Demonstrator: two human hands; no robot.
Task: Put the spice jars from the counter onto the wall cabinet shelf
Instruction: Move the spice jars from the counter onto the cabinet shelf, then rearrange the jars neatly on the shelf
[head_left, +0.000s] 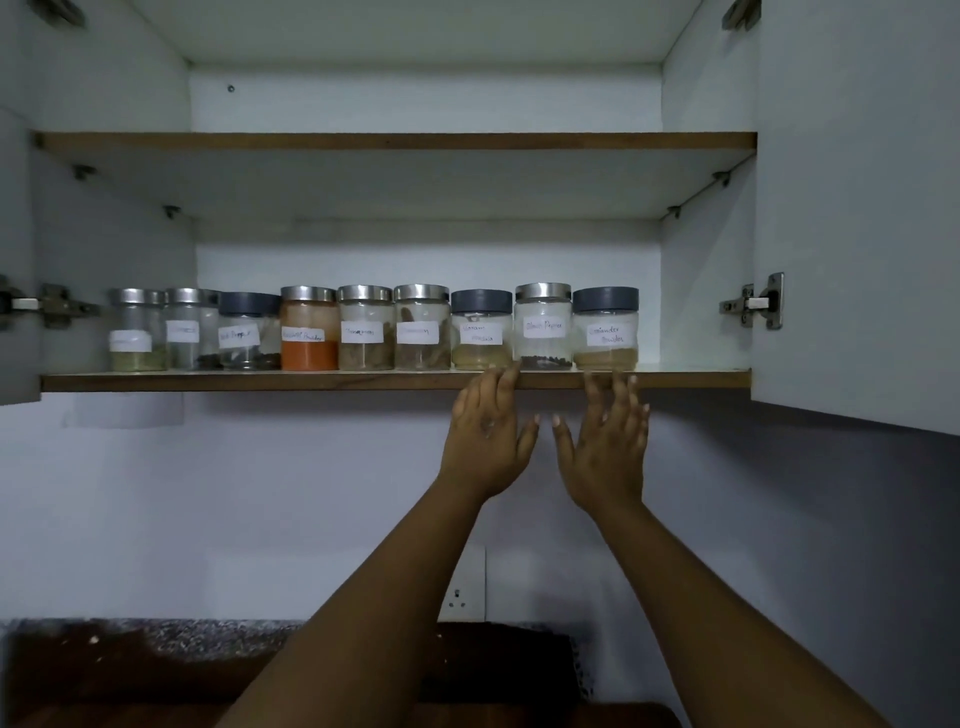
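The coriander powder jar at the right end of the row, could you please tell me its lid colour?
Dark grey lid, clearest in the head view.

Dim, cool light; my hands (488, 441) motion-blurred; jar labels (543, 327) soft; wide-angle bending at edges; counter (130, 670) dark.

Single head view, close, facing forward and up into open wall cabinet (810, 208).

Nine labelled spice jars (371, 328) in a row on lower cabinet shelf (208, 382); L hand (488, 436) & R hand (608, 441) raised just below, fingers spread.
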